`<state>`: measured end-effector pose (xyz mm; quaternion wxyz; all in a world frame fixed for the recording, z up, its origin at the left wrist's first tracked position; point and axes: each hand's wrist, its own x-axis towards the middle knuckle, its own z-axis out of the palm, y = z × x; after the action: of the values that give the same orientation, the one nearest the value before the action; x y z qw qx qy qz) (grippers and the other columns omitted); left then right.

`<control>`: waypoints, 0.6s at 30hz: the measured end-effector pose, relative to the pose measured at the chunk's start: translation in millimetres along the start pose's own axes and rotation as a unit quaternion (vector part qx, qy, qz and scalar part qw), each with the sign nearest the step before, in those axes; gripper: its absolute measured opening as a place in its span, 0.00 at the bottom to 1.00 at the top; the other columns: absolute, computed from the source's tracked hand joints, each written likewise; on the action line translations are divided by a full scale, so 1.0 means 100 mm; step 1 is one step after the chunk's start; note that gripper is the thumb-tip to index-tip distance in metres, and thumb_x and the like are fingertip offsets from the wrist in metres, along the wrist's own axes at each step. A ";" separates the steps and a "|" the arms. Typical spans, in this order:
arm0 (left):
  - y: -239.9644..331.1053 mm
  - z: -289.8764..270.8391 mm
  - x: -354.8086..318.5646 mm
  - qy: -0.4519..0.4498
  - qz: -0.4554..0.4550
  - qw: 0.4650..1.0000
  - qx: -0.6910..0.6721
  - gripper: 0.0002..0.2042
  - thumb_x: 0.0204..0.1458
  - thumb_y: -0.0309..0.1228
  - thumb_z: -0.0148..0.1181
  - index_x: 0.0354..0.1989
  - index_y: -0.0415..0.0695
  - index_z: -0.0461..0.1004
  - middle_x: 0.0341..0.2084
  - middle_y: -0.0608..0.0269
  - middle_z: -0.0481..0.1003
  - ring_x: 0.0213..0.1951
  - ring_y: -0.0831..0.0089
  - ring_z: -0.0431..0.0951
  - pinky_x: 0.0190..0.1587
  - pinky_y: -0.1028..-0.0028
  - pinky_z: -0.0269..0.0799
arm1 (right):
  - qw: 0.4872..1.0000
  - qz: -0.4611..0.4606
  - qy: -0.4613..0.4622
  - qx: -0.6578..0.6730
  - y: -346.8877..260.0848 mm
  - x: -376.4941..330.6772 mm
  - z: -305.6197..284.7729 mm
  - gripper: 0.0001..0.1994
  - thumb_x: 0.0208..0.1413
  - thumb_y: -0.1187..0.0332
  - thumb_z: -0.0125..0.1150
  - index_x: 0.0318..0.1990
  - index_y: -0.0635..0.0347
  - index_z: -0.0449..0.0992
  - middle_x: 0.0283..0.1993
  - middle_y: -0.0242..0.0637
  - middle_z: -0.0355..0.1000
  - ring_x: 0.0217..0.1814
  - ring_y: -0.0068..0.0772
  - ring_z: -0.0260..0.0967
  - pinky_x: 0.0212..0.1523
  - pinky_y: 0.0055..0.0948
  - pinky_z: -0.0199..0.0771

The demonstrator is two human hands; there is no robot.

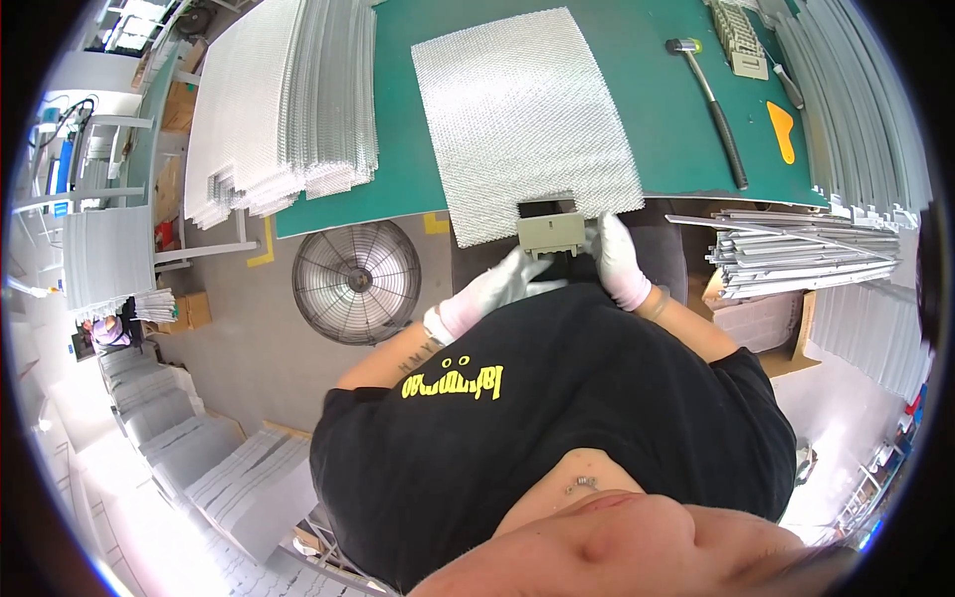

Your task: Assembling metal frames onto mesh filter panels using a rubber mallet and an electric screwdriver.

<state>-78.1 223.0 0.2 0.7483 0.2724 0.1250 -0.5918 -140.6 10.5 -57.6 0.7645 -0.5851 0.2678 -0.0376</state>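
At the desk's (398, 189) near edge we grasp a grey-green clip (550, 235) with left hand (497, 289) and right hand (617, 261), long axis along the edge, in the mesh sheet's (522, 114) notch.

A green-topped workbench (637, 119) stands over grey floor (259, 328). A round fan (357, 282) sits below. Bright light, perhaps windows, washes the left.

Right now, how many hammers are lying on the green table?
1. The hammer lies on the right part of the green table, right of the mesh sheet. The stacks could hide others.
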 end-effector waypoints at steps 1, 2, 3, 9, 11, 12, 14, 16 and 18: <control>0.18 0.14 -0.12 0.016 -0.068 0.957 0.283 0.36 0.64 0.51 0.51 0.73 0.43 0.49 0.68 0.49 0.57 0.64 0.58 0.66 0.66 0.62 0.64 | 0.995 0.025 -0.093 0.039 0.11 0.02 0.00 0.22 0.67 0.50 0.51 0.43 0.66 0.74 0.37 0.36 0.74 0.35 0.23 0.69 0.38 0.25 0.72; 0.03 -0.51 -0.09 -0.030 -0.001 0.808 0.588 0.31 0.65 0.48 0.50 0.70 0.42 0.56 0.65 0.48 0.64 0.63 0.62 0.68 0.65 0.65 0.64 | 0.977 0.050 -0.195 0.075 0.14 0.02 0.03 0.24 0.68 0.48 0.47 0.47 0.65 0.73 0.41 0.37 0.74 0.38 0.24 0.70 0.41 0.26 0.73; 0.32 -0.22 -0.15 -0.102 -0.066 0.767 0.630 0.29 0.65 0.47 0.50 0.68 0.41 0.60 0.64 0.49 0.65 0.64 0.63 0.67 0.66 0.65 0.61 | 0.964 0.006 -0.266 0.006 0.02 -0.08 0.05 0.25 0.69 0.48 0.42 0.53 0.63 0.70 0.44 0.37 0.72 0.42 0.25 0.69 0.44 0.27 0.72; 1.42 0.69 0.54 -0.019 0.312 0.369 0.876 0.27 0.56 0.49 0.57 0.62 0.51 0.69 0.60 0.46 0.68 0.64 0.53 0.65 0.68 0.54 0.55 | 0.971 0.009 -0.233 0.053 -0.07 -0.10 0.20 0.21 0.70 0.53 0.43 0.50 0.63 0.74 0.39 0.35 0.76 0.33 0.20 0.69 0.38 0.22 0.72; 1.42 0.64 0.86 -0.023 0.370 0.199 0.907 0.29 0.55 0.51 0.57 0.65 0.54 0.67 0.64 0.46 0.64 0.67 0.49 0.60 0.69 0.49 0.50 | 0.986 0.003 -0.151 0.069 -0.08 -0.09 0.13 0.21 0.69 0.54 0.44 0.50 0.64 0.73 0.39 0.36 0.77 0.32 0.20 0.71 0.34 0.20 0.71; 1.32 0.66 0.94 -0.013 0.347 0.212 0.914 0.31 0.55 0.53 0.56 0.66 0.56 0.65 0.66 0.46 0.60 0.69 0.46 0.56 0.70 0.46 0.44 | 0.993 0.001 -0.098 0.073 -0.13 -0.14 0.08 0.21 0.69 0.54 0.45 0.50 0.65 0.73 0.39 0.37 0.77 0.31 0.20 0.71 0.32 0.20 0.71; 1.03 0.71 1.03 0.019 0.327 0.213 0.921 0.33 0.55 0.58 0.52 0.68 0.58 0.62 0.68 0.46 0.57 0.70 0.41 0.52 0.70 0.39 0.37 | 0.996 -0.012 0.020 0.081 -0.06 -0.23 -0.11 0.19 0.69 0.57 0.44 0.50 0.66 0.73 0.39 0.37 0.78 0.33 0.20 0.73 0.32 0.21 0.72; 0.73 0.78 1.05 0.057 0.334 0.206 0.918 0.32 0.56 0.57 0.52 0.69 0.59 0.62 0.68 0.45 0.56 0.70 0.41 0.52 0.69 0.38 0.38 | 0.988 -0.090 0.075 0.097 -0.01 -0.29 -0.21 0.18 0.70 0.59 0.43 0.49 0.66 0.73 0.40 0.37 0.77 0.34 0.21 0.73 0.33 0.23 0.73; 0.67 0.86 1.05 0.059 0.331 0.216 0.917 0.32 0.56 0.56 0.52 0.69 0.59 0.62 0.68 0.46 0.57 0.70 0.40 0.52 0.69 0.38 0.38 | 0.976 -0.092 0.137 0.138 -0.08 -0.22 -0.12 0.17 0.71 0.60 0.43 0.47 0.65 0.75 0.38 0.33 0.76 0.34 0.18 0.71 0.34 0.23 0.72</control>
<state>1.9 99.7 34.1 0.1000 0.8209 -0.5618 0.0215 -163.0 6.0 -44.6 0.7873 -0.4852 0.3072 -0.2246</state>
